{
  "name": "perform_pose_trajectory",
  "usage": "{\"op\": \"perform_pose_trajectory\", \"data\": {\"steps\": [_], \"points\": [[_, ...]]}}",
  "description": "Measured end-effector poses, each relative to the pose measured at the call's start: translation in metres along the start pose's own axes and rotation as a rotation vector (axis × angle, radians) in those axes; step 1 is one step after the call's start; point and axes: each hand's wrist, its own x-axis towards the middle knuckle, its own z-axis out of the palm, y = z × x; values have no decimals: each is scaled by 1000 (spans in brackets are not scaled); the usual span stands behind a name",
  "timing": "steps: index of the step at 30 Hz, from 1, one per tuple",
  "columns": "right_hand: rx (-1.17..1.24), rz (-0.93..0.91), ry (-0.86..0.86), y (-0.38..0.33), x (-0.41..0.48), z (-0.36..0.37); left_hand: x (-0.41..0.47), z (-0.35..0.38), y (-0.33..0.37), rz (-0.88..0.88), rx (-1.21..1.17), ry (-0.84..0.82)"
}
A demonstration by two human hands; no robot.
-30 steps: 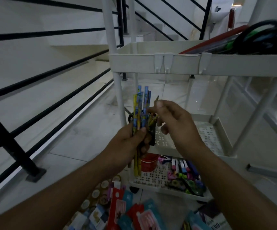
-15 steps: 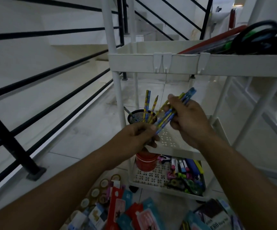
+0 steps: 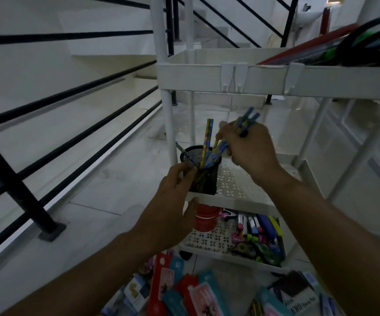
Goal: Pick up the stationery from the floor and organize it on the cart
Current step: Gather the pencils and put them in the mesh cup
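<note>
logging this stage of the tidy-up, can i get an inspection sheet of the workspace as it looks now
surface: white three-tier cart on pale tiled floor.
job's things: black mesh pencil cup on the middle shelf, two pencils upright inside; more pencils in hand.
clutter: carded stationery packs on the floor; markers and a red tub on the bottom shelf; scissors on top.
grippers: left hand steadies the cup; right hand feeds the pencils in.
cables: nothing seen.
surroundings: black stair railing, white steps.
</note>
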Motion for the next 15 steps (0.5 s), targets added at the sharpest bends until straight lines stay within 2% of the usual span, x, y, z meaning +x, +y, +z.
{"op": "perform_pose_trajectory", "data": {"steps": [2,6,10,13,15], "points": [[-45,-39,-27,1,-1,6,-1,1,-1,-1,5,-6],[2,-132,91,5,-4,10,-2,1,-1,5,-16,-9],[-198,-277,186,14,-12,13,-3,1,-1,2,-31,-4],[-118,-89,278,20,-17,20,-3,2,-2,7,-33,2],[-108,103,169,24,-16,25,-3,2,-2,12,-41,4]]}}
